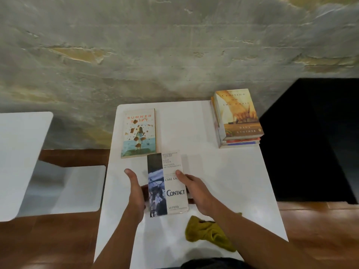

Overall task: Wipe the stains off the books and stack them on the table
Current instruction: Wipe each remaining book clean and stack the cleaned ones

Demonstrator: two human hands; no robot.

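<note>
A paperback titled Contact [167, 183] is held over the middle of the white table [223, 171], cover up. My left hand [136, 193] grips its left edge, fingers underneath. My right hand [196, 193] grips its right edge, thumb on the cover. Farther back lies the Summer Shift book [139, 133], flat, with brown stains across its cover. A stack of several books [238, 121] stands at the table's far right corner. An olive-yellow cloth [206, 232] lies crumpled on the table under my right forearm.
A rough grey wall [174, 51] rises just behind the table. Two white surfaces [23, 152] stand to the left. A black panel [314, 142] sits right of the table. Wooden floor [48, 245] shows around it.
</note>
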